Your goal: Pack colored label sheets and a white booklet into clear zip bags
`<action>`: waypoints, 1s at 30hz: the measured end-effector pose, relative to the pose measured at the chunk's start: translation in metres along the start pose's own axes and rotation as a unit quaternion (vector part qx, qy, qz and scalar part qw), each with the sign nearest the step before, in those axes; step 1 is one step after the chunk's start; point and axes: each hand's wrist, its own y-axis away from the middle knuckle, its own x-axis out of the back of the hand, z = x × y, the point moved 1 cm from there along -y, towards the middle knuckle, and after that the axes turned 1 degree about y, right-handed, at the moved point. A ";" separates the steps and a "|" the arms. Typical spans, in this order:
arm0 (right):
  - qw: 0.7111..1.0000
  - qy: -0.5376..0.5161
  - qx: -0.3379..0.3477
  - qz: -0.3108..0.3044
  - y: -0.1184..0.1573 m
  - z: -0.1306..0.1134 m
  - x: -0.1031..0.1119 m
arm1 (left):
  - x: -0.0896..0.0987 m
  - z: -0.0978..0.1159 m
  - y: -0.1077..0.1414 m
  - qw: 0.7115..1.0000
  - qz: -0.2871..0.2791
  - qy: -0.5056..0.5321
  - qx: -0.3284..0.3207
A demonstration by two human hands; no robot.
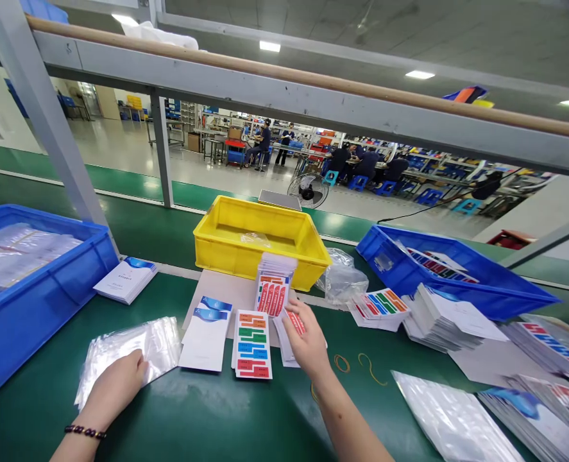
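Observation:
My left hand point(120, 380), with a beaded bracelet at the wrist, rests on a stack of clear plastic bags point(156, 346), its fingers curled at the stack's edge. My right hand point(306, 335) has its fingers apart over small red-and-white cards point(296, 322), partly hidden by the hand. Between the hands lie white booklets with a blue band point(206, 343) and sheets of coloured labels point(253, 346). Behind them, a stack of bagged red-label cards point(272, 295) leans against the yellow bin point(260, 256).
Blue bins stand at left point(48, 282) and right point(457, 276). Booklet stacks point(448, 317), more plastic bags point(452, 417) and rubber bands point(342, 364) lie on the right. A metal frame point(284, 83) crosses above; people sit far behind it.

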 end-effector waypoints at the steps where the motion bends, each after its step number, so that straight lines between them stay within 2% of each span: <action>1: 1.000 -0.020 0.012 -0.015 0.008 -0.008 -0.004 | 0.001 0.001 0.003 1.000 0.003 0.011 -0.007; 3: 0.994 -0.073 0.016 -0.076 0.025 -0.022 -0.018 | 0.002 0.007 0.012 0.998 0.007 0.051 -0.036; 5: 0.975 -0.138 -0.016 -0.175 0.043 -0.032 -0.038 | 0.001 0.016 0.024 0.991 0.005 0.107 -0.080; 6: 0.957 -0.173 -0.052 -0.227 0.052 -0.036 -0.051 | -0.001 0.022 0.031 0.986 0.002 0.132 -0.103; 8: 0.903 -0.242 -0.167 -0.312 0.069 -0.040 -0.077 | -0.005 0.034 0.045 0.977 -0.013 0.164 -0.134; 11: 0.822 -0.307 -0.307 -0.367 0.088 -0.045 -0.108 | -0.009 0.050 0.065 0.971 -0.010 0.170 -0.171; 13: 0.801 -0.329 -0.331 -0.374 0.093 -0.049 -0.118 | -0.011 0.056 0.074 0.968 -0.010 0.163 -0.190; 14: 0.806 -0.330 -0.325 -0.369 0.094 -0.051 -0.118 | -0.012 0.059 0.077 0.968 -0.014 0.155 -0.195; 15: 0.823 -0.318 -0.307 -0.355 0.094 -0.052 -0.117 | -0.013 0.060 0.079 0.970 -0.019 0.145 -0.195; 17: 0.890 -0.252 -0.224 -0.307 0.092 -0.055 -0.109 | -0.017 0.063 0.079 0.973 -0.032 0.134 -0.185; 19: 0.953 -0.154 -0.080 -0.247 0.091 -0.060 -0.099 | -0.023 0.068 0.075 0.970 -0.043 0.166 -0.175; 20: 0.969 -0.110 0.000 -0.220 0.091 -0.062 -0.095 | -0.026 0.070 0.073 0.963 -0.046 0.202 -0.175; 22: 0.973 -0.050 0.131 -0.185 0.092 -0.069 -0.088 | -0.031 0.076 0.067 0.938 -0.047 0.292 -0.178; 24: 0.966 -0.020 0.199 -0.167 0.094 -0.075 -0.084 | -0.036 0.082 0.062 0.911 -0.055 0.374 -0.165; 28: 0.962 0.019 0.236 -0.136 0.095 -0.079 -0.077 | -0.040 0.088 0.057 0.883 -0.090 0.448 -0.111; 30: 0.960 0.040 0.254 -0.113 0.094 -0.078 -0.073 | -0.038 0.090 0.058 0.875 -0.103 0.461 -0.108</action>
